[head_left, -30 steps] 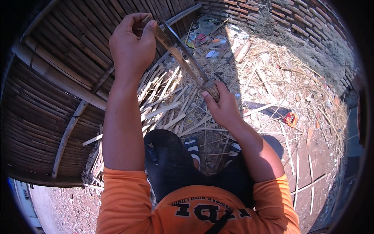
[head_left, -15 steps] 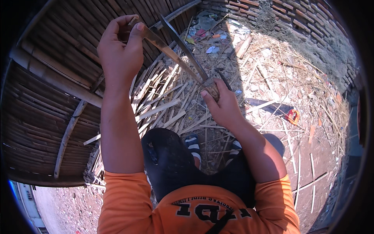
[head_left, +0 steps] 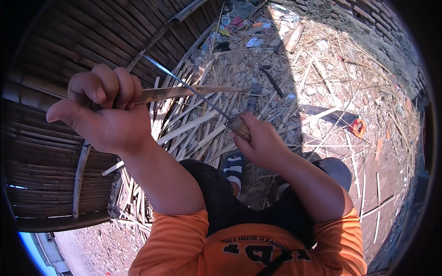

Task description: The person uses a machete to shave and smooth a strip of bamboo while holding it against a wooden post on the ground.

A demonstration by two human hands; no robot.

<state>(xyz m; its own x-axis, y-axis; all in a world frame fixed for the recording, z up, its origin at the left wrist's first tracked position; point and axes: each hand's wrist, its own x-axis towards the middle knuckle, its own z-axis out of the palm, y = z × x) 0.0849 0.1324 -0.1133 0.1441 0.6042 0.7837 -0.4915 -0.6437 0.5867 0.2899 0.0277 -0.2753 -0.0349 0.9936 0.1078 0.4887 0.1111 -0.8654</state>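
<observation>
Bamboo strip gripped by closed left hand.

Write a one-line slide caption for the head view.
Left hand holds a bamboo strip while right hand draws a wooden-handled knife across it.

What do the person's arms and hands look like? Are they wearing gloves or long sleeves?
No gloves: the left hand and right hand are bare, with no rings or watch in view. Both forearms are bare too. Short orange sleeves end near the elbows, part of an orange shirt with dark lettering.
</observation>
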